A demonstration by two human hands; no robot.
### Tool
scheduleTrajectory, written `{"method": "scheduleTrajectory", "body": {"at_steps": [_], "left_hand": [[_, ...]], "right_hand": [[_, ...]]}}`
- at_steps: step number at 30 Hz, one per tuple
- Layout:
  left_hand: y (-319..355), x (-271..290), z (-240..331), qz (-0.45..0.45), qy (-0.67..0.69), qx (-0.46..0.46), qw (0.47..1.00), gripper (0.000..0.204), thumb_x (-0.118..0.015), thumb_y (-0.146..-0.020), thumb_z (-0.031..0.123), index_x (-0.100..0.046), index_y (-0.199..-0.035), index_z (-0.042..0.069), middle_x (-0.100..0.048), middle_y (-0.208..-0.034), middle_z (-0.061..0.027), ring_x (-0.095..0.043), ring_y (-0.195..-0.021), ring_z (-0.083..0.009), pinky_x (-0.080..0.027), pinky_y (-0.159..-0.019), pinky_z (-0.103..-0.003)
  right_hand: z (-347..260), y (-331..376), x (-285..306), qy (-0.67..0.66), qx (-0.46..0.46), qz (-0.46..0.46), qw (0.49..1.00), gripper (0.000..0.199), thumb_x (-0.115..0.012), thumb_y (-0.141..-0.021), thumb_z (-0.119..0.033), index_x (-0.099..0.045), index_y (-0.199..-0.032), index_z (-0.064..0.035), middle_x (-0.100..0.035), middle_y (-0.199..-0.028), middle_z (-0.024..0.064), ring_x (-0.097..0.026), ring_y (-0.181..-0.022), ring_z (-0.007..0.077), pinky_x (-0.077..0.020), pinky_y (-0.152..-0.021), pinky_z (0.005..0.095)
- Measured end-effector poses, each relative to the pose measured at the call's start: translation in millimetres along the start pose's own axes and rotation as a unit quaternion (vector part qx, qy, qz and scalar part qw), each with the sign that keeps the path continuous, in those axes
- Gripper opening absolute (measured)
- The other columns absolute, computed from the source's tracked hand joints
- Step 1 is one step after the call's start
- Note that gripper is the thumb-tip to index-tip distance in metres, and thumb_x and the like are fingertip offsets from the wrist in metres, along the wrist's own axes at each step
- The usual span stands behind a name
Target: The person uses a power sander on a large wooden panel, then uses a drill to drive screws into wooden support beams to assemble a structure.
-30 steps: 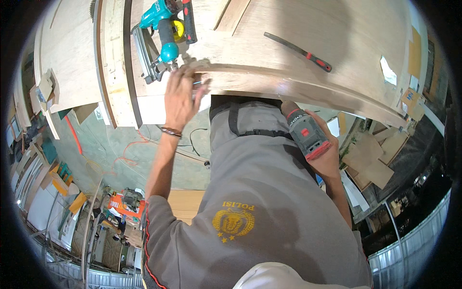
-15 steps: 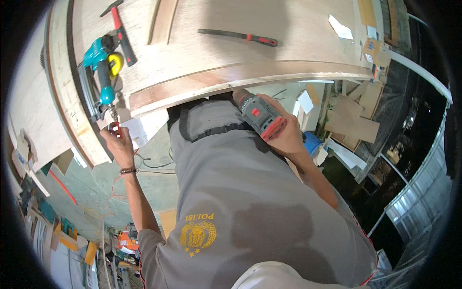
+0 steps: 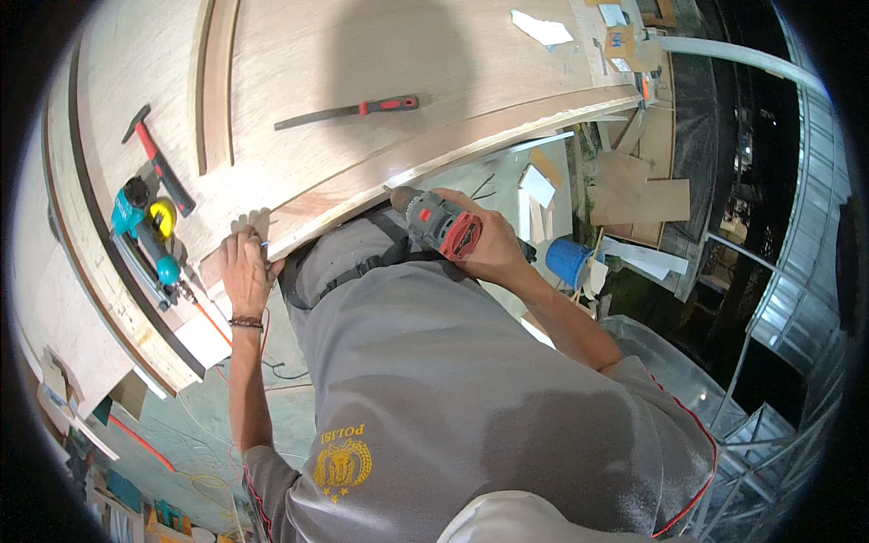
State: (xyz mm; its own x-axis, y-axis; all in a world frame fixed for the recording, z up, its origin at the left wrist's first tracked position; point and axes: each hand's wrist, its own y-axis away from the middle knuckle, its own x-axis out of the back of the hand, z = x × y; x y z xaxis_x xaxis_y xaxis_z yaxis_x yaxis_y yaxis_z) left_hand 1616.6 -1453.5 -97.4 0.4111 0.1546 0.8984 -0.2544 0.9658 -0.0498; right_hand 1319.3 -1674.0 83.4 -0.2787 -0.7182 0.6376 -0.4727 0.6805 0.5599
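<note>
My right hand point(image 3: 493, 249) is wrapped round a grey, black and red cordless drill point(image 3: 439, 224). The drill's tip meets or nearly meets the front edge of a long wooden board point(image 3: 362, 176) lying along the near side of the workbench. At that board's left end my left hand point(image 3: 244, 271) grips it, fingers bent over the top and thumb at the front edge; something small and bluish shows by the fingertips. Left of this hand lies a teal nail gun point(image 3: 149, 231) with a yellow round part, joined to an orange hose point(image 3: 213, 321).
A red-and-black hammer point(image 3: 161, 167) and a file with a red-black handle point(image 3: 348, 110) lie on the pale plywood top point(image 3: 272, 54). A raised wooden strip point(image 3: 215, 90) stands farther back. Off to the right are a blue bucket point(image 3: 568, 262) and wood offcuts point(image 3: 634, 195).
My left hand has let go of the hose fitting at the nail gun and moved right onto the board's end. The drill stays in my right hand near the board's edge. The view has shifted.
</note>
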Motion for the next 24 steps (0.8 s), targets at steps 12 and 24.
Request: {"method": "scheduleTrajectory", "body": {"at_steps": [12, 24], "left_hand": [[-45.9, 43.7, -15.5, -0.142, 0.151, 0.142, 0.968, 0.065, -0.092, -0.063, 0.015, -0.046, -0.108, 0.002, -0.067, -0.091, -0.0221, -0.066, -0.084, -0.0445, -0.053, -0.071, -0.047], [24.6, -3.1, 0.4, 0.000, 0.033, 0.015, 0.999, 0.060, -0.082, -0.066, 0.005, -0.051, -0.117, 0.002, -0.062, -0.138, -0.0159, -0.051, -0.136, -0.0376, -0.027, -0.123, -0.059]], "right_hand": [[46.3, 10.7, 46.0, -0.059, 0.028, 0.048, 0.997, 0.082, -0.084, -0.072, -0.028, -0.051, -0.146, -0.0167, -0.075, -0.088, 0.0121, -0.075, -0.084, 0.0276, -0.0560, -0.080, 0.0393], [65.1, -7.3, 61.0, -0.087, 0.024, 0.029, 0.995, 0.083, -0.086, -0.072, -0.022, -0.051, -0.147, -0.0179, -0.075, -0.085, 0.0091, -0.074, -0.082, 0.0231, -0.0563, -0.080, 0.0348]]}}
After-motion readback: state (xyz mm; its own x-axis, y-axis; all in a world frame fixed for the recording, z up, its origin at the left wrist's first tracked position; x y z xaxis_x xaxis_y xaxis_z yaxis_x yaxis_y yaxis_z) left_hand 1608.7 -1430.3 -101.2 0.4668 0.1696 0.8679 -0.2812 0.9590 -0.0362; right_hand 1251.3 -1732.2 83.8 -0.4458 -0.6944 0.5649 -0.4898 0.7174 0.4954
